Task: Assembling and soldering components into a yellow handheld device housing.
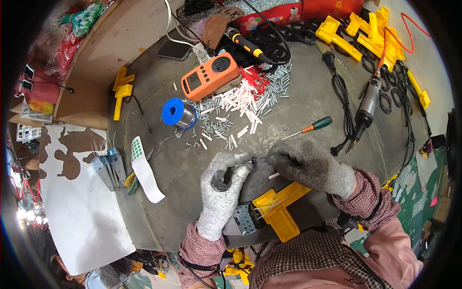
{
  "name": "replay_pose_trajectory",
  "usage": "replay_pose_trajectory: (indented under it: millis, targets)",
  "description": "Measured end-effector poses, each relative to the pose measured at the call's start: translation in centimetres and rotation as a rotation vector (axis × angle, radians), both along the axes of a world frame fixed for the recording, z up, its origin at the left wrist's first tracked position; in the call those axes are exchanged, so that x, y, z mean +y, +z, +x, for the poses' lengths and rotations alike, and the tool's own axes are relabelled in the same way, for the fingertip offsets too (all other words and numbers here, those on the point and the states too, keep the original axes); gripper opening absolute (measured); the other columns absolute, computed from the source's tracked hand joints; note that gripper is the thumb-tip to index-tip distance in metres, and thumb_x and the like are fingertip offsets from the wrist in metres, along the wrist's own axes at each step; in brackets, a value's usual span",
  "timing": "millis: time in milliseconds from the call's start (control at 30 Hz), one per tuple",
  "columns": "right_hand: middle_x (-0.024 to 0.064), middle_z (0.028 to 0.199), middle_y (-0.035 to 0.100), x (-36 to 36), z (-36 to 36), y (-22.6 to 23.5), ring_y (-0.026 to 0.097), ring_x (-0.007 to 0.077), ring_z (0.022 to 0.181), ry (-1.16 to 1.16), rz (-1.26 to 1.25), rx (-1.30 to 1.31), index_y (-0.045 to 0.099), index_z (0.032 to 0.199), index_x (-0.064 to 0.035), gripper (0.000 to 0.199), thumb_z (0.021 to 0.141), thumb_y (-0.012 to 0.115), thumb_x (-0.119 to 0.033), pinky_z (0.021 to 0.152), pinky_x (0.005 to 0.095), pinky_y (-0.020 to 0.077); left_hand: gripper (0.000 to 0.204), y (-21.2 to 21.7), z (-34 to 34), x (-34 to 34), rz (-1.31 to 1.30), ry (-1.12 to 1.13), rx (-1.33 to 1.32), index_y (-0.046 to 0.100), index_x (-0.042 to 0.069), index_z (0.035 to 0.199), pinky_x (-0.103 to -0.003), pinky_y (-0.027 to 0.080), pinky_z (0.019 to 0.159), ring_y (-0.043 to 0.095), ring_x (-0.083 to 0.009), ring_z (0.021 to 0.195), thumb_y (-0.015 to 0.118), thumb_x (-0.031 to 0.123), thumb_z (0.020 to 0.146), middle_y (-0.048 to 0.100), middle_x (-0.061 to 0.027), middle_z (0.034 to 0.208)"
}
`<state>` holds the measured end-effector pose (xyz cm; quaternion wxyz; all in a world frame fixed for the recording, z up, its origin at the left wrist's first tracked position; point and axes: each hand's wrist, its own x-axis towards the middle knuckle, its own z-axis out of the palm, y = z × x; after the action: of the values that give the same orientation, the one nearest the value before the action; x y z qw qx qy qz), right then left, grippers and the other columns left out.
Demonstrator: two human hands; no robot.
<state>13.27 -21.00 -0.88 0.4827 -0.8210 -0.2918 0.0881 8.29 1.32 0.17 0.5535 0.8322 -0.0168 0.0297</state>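
Note:
Both my hands wear grey knit gloves and meet above the bench near its front edge. My left hand (220, 185) is closed in a pinch, thumb against fingers. Opposite it, my right hand (310, 166) is closed too, fingertips turned toward the left ones. A thin dark piece (261, 159) runs between the two sets of fingertips; its kind is too small to tell. Just below them lies a yellow plastic housing (279, 212) with pale wires across it. A perforated metal plate (245, 219) touches its left side.
A screwdriver (313, 126) and a power driver (368, 108) lie to the right, beside a black power cord (339, 96). Beyond my hands are a solder spool (189, 117), an orange meter (210, 77), white sleeves (245, 98) and screws (276, 85). Yellow housings (378, 36) are piled at far right.

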Motion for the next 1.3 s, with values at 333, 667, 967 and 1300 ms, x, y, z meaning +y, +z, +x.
replay_pose_trajectory:
  millis: [333, 667, 967, 1300]
  targets:
    - [0.0196, 0.083, 0.066, 0.0, 0.1, 0.5, 0.066, 0.0386, 0.076, 0.033, -0.054, 0.084, 0.065, 0.106, -0.0051, 0.02, 0.094, 0.063, -0.021, 0.065, 0.0448, 0.0523, 0.019, 0.2, 0.0, -0.5, 0.003, -0.014, -0.004, 0.073, 0.002, 0.106, -0.029, 0.05, 0.079, 0.063, -0.0174, 0.088, 0.074, 0.004, 0.087, 0.066, -0.009, 0.096]
    - [0.0212, 0.108, 0.065, 0.9, -0.3, 0.4, 0.065, 0.041, 0.096, 0.164, 0.078, 0.03, 0.044, 0.143, -0.0046, 0.048, 0.096, 0.053, -0.011, 0.081, 0.0456, 0.0528, 0.026, 0.9, 0.2, -2.0, -0.115, -0.049, 0.035, 0.065, -0.002, 0.099, -0.029, 0.05, 0.083, 0.063, -0.0151, 0.093, 0.081, 0.004, 0.079, 0.064, -0.0076, 0.099]
    - [0.0217, 0.102, 0.065, 1.3, 0.3, 1.4, 0.065, 0.0385, 0.093, 0.241, -0.073, 0.057, 0.058, 0.128, -0.0046, 0.034, 0.099, 0.057, -0.022, 0.081, 0.0437, 0.0534, 0.031, 0.3, -0.4, -0.2, -0.097, -0.089, 0.18, 0.063, -0.004, 0.088, -0.03, 0.043, 0.064, 0.049, -0.0117, 0.071, 0.057, 0.022, 0.103, 0.058, -0.0087, 0.074]
    - [0.016, 0.09, 0.063, -3.8, 2.7, -0.4, 0.064, 0.0296, 0.083, 0.116, -0.113, -0.014, 0.065, 0.112, -0.0047, 0.025, 0.099, 0.058, -0.024, 0.07, 0.0411, 0.0526, 0.041, 6.3, -3.6, 7.3, 0.157, 0.253, 0.653, 0.069, -0.004, 0.092, -0.031, 0.054, 0.066, 0.067, -0.0176, 0.072, 0.068, 0.037, 0.095, 0.072, -0.0102, 0.082]
